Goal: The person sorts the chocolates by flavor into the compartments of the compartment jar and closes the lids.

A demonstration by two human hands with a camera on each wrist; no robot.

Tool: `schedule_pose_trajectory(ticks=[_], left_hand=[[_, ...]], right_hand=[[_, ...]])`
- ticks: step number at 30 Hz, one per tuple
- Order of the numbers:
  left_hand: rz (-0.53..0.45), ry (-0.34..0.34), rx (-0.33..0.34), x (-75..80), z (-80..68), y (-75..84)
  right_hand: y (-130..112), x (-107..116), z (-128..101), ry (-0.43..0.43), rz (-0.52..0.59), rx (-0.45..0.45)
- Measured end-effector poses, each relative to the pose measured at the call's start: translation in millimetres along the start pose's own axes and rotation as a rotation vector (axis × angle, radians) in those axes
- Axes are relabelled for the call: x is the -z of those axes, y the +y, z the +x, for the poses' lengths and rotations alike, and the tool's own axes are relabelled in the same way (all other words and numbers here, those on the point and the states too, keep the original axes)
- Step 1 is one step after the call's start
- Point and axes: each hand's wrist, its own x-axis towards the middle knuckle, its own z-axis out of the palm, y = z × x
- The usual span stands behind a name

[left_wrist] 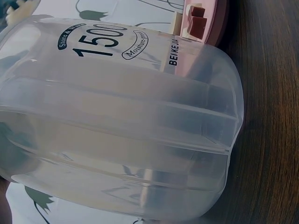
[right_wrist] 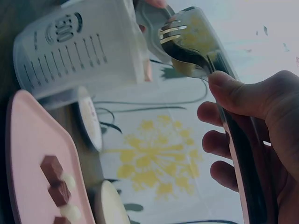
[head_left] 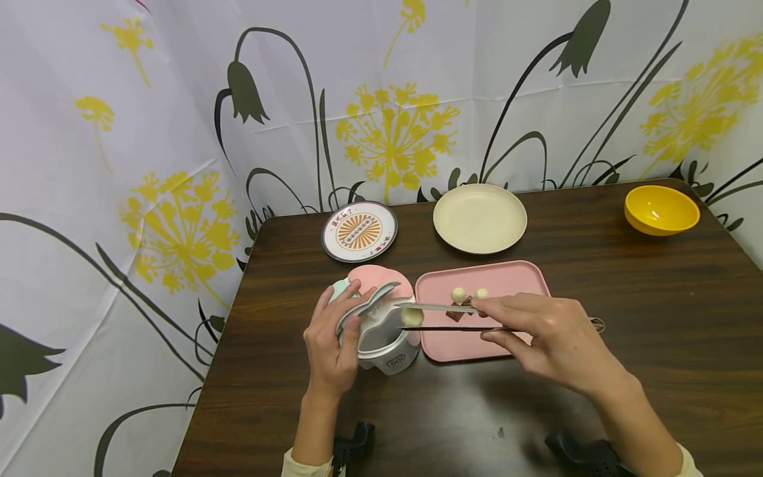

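1. Head view. Left hand [head_left: 330,344]: fingers curled round the side of a translucent plastic container [head_left: 381,338], thumb by its flip lid [head_left: 366,306], which stands open. The container stands on a dark wooden table [head_left: 626,278], touching the left edge of a pink tray [head_left: 507,281].
2. Head view. Right hand [head_left: 551,341]: fingers pinch a pair of metal tongs [head_left: 444,317], the tips closed on a pale yellow ball [head_left: 411,317] held over the container's mouth. On the tray lie further pale balls and brown cubes [head_left: 457,314].
3. Head view, surroundings. A patterned plate [head_left: 359,231], a cream plate [head_left: 479,218] and a yellow bowl [head_left: 661,209] sit along the far edge, well apart from the hands; a pink flower-shaped dish [head_left: 381,278] lies just behind the container.
4. Left wrist view. The container wall [left_wrist: 121,121] fills the frame, printed "1500"; fingers hidden, grip cannot be told here. The tray corner with brown cubes [left_wrist: 196,25] shows above.
5. Right wrist view. Fingers [right_wrist: 224,144] and thumb clamped on the tongs [right_wrist: 233,116]; the tong tips [right_wrist: 187,42] hang beside the container [right_wrist: 79,46]. Tray [right_wrist: 32,154] with cubes [right_wrist: 53,179] at lower left.
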Motion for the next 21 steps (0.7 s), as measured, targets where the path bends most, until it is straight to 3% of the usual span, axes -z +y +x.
schedule_pose_trajectory(ticks=[21], left_hand=[[0.001, 0.019, -0.002, -1.0, -0.2, -0.6]], right_hand=[[-7, -27, 5, -0.153, 0.001, -0.065]])
